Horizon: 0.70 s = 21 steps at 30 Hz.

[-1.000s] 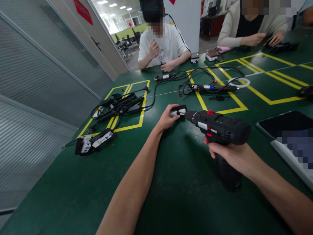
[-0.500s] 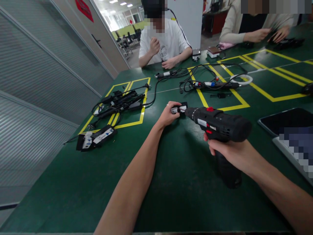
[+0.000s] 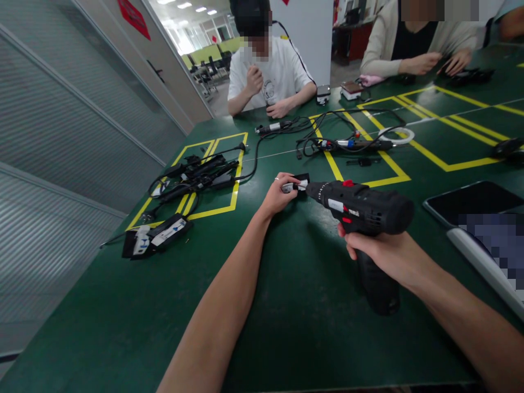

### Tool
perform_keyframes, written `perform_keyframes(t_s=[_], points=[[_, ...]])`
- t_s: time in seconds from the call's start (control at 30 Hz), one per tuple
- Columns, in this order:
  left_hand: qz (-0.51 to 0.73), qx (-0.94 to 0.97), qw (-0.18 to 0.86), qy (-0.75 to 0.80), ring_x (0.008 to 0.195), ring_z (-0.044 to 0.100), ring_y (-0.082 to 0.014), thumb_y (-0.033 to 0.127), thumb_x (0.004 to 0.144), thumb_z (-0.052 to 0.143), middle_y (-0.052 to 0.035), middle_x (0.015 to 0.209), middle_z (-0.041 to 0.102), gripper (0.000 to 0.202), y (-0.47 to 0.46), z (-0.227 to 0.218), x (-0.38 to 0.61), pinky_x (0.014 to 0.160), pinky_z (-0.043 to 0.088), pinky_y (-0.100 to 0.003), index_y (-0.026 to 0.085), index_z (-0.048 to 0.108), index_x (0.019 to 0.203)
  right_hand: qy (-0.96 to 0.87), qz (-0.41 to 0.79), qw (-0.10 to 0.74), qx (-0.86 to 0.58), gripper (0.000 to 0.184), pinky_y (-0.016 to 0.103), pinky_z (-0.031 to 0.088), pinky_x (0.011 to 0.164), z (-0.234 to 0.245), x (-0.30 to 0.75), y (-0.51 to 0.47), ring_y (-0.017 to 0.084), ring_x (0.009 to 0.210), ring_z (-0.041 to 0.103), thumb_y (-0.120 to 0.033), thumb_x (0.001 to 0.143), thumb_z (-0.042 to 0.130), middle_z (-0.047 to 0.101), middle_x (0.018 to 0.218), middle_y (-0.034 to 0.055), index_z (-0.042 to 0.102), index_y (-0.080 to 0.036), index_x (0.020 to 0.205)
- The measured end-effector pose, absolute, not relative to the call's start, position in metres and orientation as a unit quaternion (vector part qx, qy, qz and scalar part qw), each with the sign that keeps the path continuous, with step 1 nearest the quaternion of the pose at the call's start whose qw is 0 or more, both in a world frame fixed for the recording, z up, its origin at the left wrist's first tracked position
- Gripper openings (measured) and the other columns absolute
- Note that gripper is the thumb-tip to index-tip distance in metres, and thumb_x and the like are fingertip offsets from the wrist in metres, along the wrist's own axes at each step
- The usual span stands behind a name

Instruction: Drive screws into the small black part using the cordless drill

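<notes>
My right hand [image 3: 379,254] is wrapped round the grip of a black cordless drill [image 3: 364,210] with red buttons, held above the green table [image 3: 286,305]. The drill's nose points left at a small black block with a white label [image 3: 298,183]. My left hand [image 3: 278,194] pinches that block and holds it down on the table. The drill tip meets the block's right end.
A bundle of black tools and cables [image 3: 200,173] lies in a yellow-taped box at the left, with black labelled parts [image 3: 158,237] nearer. More cabled tools [image 3: 352,144] lie behind. A tablet [image 3: 475,199] sits at right. Two other people sit at the far edge.
The view shifted slightly; both hands, drill and block stay in the same hold, the drill tip still on the block.
</notes>
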State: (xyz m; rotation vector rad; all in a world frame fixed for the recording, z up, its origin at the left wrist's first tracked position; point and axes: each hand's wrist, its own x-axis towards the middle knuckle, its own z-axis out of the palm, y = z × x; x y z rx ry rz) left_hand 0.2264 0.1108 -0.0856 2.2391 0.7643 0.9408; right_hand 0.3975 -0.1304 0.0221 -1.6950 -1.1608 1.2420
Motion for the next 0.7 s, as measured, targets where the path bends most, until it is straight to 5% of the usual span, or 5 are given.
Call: perform_keyframes(t_s=[0.5, 0.7], points=[[0.365, 0.826, 0.316, 0.291, 0.117, 0.052, -0.0198, 0.022, 0.082, 0.061, -0.0077, 0.115, 0.056, 0.016, 0.1119, -0.0874, 0.2268, 0.107, 0.038, -0.04, 0.02, 0.069, 0.096, -0.443, 0.489, 0.361, -0.659, 0.007, 0.028, 0.043, 0.059, 0.0165, 0.3951, -0.1316, 0.016, 0.065, 0.058, -0.026, 0.079, 0.058, 0.061, 0.066, -0.0013, 0.061, -0.021, 0.083], [0.365, 0.823, 0.32, 0.296, 0.116, 0.053, -0.0201, 0.022, 0.081, 0.061, -0.0073, 0.114, 0.056, 0.016, 0.1113, -0.0865, 0.2271, 0.108, 0.037, -0.041, 0.021, 0.069, 0.094, -0.448, 0.496, 0.362, -0.65, 0.007, 0.028, 0.043, 0.058, 0.0126, 0.3961, -0.1321, 0.017, 0.067, 0.06, -0.025, 0.078, 0.057, 0.063, 0.07, 0.0009, 0.06, -0.021, 0.074]])
